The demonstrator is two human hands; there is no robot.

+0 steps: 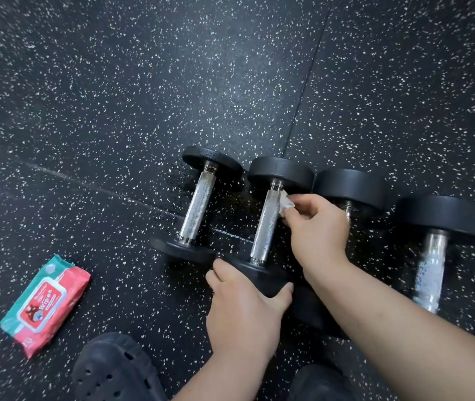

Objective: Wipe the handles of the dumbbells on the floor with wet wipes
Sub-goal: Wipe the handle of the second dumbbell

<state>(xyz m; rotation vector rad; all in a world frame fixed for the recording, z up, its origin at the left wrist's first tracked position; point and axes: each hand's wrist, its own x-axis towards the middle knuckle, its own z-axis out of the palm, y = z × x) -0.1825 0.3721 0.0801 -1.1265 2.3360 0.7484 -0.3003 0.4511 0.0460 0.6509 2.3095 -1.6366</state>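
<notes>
Several black dumbbells with knurled silver handles lie side by side on the speckled rubber floor. My right hand [318, 227] pinches a small white wet wipe [287, 204] against the upper part of the second dumbbell's handle [268, 224]. My left hand [245, 308] grips the near black head [255, 274] of that same dumbbell, thumb on one side and fingers on the other. The first dumbbell's handle [198, 209] lies bare to the left. My right hand and forearm hide most of the third dumbbell [352, 188]. The fourth dumbbell's handle [431, 270] shows at the right.
A red and teal pack of wipes [45, 305] lies on the floor at the lower left, lid closed. My dark perforated clogs [114, 369] stand at the bottom edge. Seams between floor mats run across the floor [143, 82] beyond the dumbbells.
</notes>
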